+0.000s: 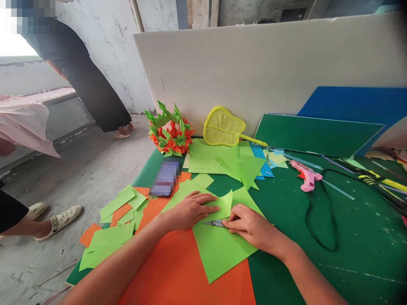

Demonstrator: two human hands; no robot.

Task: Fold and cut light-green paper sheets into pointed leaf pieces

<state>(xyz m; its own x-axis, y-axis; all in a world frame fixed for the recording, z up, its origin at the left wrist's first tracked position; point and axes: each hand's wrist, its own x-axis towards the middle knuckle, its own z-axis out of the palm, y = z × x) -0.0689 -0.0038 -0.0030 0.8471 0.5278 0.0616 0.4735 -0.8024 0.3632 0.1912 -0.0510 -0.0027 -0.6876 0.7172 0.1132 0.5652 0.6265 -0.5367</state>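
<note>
My left hand point(190, 209) lies flat with fingers stretched over the light green paper point(219, 258), pressing it down. In my right hand point(249, 226) is a pointed metal blade point(214, 223), its tip toward the left hand; the handle is hidden in my fingers, so I cannot tell if it is a knife or scissors. The blade lies along the green paper where a flap point(226, 204) stands curled up between my hands. Beneath is a large orange sheet point(168, 267).
Cut green pieces point(108, 241) lie at left, near a phone point(165, 178). Behind stand a folded-paper basket-like piece point(171, 133) and a yellow leaf-shaped fan point(222, 127). A pink glue gun point(307, 174) with black cord rests right on the green table point(292, 228). Another person point(82, 72) stands back left.
</note>
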